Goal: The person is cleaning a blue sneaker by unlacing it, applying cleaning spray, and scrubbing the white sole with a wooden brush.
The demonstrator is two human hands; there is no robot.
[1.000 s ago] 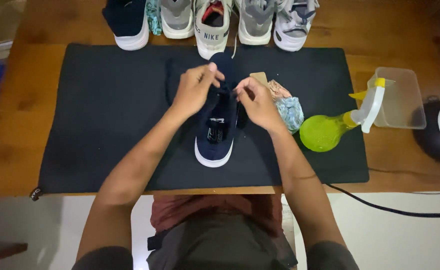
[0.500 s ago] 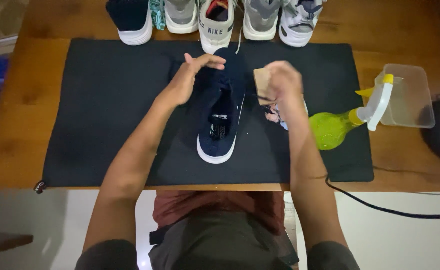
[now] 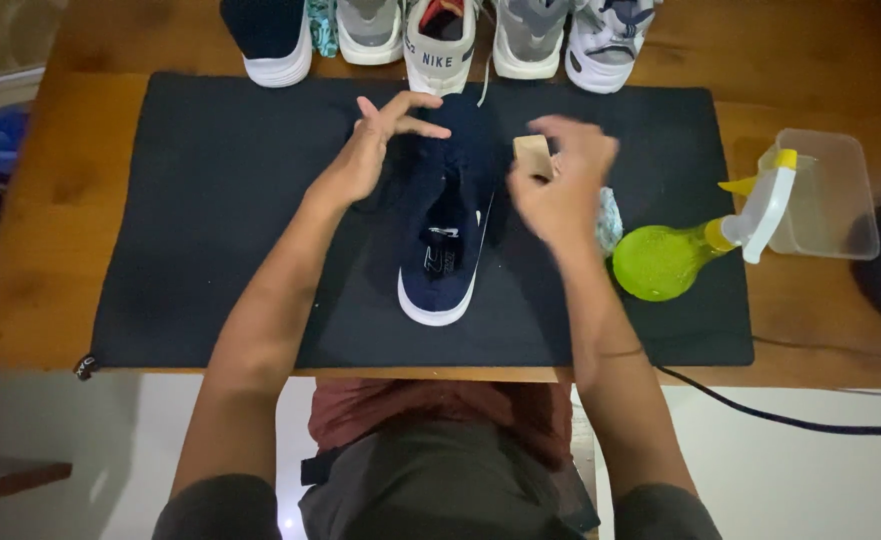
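On a dark mat (image 3: 210,200) across a wooden table (image 3: 40,260), a navy sneaker (image 3: 447,225) lies toe toward the person. Left hand (image 3: 370,150) rests at its collar, fingers spread; right hand (image 3: 560,190), blurred, hovers beside a tan block (image 3: 532,155), grip unclear.

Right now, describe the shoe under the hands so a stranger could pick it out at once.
Start at the black mat covering the wooden table. One navy shoe lies alone at its middle, between the left hand and right hand. Unlike the shoes lined up along the far edge, it is dark blue with a white sole.
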